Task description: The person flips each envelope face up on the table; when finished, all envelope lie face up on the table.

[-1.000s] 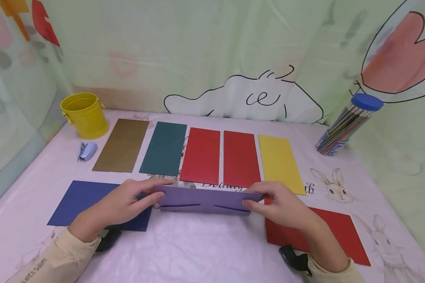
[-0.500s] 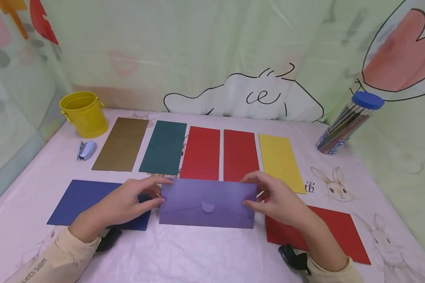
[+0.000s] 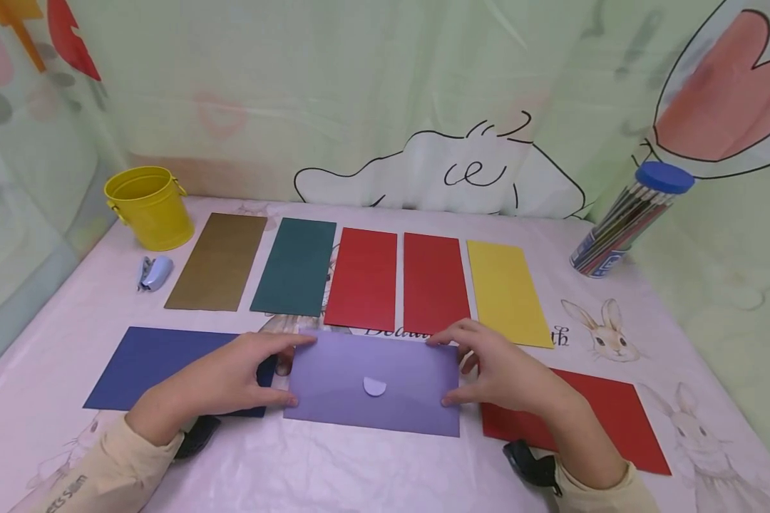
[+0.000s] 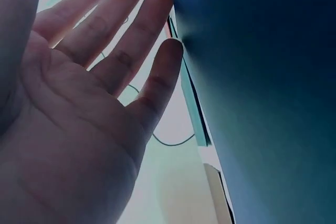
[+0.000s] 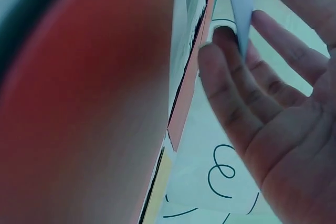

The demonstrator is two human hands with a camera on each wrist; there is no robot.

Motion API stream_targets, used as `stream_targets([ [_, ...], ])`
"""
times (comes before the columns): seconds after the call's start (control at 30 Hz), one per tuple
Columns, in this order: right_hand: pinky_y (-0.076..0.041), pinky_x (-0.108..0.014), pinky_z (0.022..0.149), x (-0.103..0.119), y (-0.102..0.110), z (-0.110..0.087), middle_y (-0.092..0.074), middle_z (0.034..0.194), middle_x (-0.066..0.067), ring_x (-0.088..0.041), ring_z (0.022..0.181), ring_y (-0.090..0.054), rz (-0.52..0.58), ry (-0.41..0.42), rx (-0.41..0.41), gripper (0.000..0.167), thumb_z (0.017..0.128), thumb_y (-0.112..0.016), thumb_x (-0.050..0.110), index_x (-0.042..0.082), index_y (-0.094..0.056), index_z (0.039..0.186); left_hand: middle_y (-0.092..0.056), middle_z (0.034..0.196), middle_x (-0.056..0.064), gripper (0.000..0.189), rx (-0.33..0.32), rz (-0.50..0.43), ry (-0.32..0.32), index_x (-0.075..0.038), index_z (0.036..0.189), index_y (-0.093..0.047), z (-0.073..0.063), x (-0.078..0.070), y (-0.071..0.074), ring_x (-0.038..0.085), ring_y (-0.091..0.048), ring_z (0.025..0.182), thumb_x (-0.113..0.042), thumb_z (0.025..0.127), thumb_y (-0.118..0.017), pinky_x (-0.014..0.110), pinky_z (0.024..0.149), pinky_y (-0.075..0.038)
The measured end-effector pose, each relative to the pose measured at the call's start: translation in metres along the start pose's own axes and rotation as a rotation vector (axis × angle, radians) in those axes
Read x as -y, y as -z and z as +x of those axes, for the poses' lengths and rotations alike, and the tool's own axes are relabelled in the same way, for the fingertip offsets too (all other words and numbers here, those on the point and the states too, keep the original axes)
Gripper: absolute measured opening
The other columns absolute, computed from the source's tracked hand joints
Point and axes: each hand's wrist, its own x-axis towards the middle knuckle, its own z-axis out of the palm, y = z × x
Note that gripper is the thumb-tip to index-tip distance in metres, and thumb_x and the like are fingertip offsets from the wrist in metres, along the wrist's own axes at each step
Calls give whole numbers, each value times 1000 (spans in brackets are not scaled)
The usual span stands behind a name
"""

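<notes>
A purple envelope (image 3: 375,410) with a small half-round tab lies across the front middle in the head view, its tabbed face up. At its left end, my left hand (image 3: 221,374) holds it, index finger on the far edge and thumb on the left edge. My right hand (image 3: 510,374) grips the other end, thumb on the face and fingers at the far edge. In the right wrist view, the envelope (image 5: 241,3) shows edge-on between the fingers. Under my left hand is a dark blue rectangle (image 3: 160,363); a red one (image 3: 606,420) lies beneath my right wrist.
Behind the envelope runs a row of flat rectangles: brown (image 3: 217,263), green (image 3: 295,267), two red (image 3: 362,278) and yellow (image 3: 510,292). A yellow bucket (image 3: 150,214) and a light blue stapler (image 3: 155,273) stand at left. A blue-lidded pencil tube (image 3: 629,224) leans at right.
The purple envelope has tipped from nearly edge-on to lying with its tabbed face up, its near edge coming toward me. Both hands have stayed at its ends, turning with it.
</notes>
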Motion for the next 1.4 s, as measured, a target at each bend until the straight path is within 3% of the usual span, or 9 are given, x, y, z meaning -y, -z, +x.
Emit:
stream_targets([
  [0.2,-56,-29,78,0,-1,1,-56,120,-2,-20,98,-57,-41,-25,21,65,73,-93,22,13,-65,131,-64,118,-3,73,-13,77,-37,-10,145,-54,1,2,-3,13,-58,102,-34,83,-85,42,92,-52],
  [0.47,-53,-28,74,0,-3,2,-55,119,-1,-19,98,-53,-111,-56,41,65,72,-93,28,16,-67,131,-62,123,-5,59,-18,175,-50,-18,137,-64,0,4,-7,21,-53,118,-40,84,-81,61,102,-35],
  [0.8,-54,-28,81,0,-6,4,-55,123,0,-19,106,-53,-129,-113,59,63,72,-92,27,17,-69,129,-58,114,-8,43,-23,193,-75,-22,125,-73,-1,3,-9,18,-49,112,-38,86,-80,52,93,-37],
  [1.2,-54,-38,90,-1,-7,2,-55,124,-2,-25,116,-51,-182,-70,76,63,72,-92,31,17,-70,129,-57,116,-7,44,-5,210,-71,-23,127,-72,-1,3,-9,19,-49,115,-39,87,-78,51,92,-36],
  [1.4,-55,-32,84,1,-7,3,-53,123,-1,-21,105,-55,-162,-99,91,62,73,-92,27,17,-70,130,-56,117,-7,44,3,224,-61,-23,128,-72,-1,2,-8,19,-48,115,-39,87,-78,51,90,-36],
])
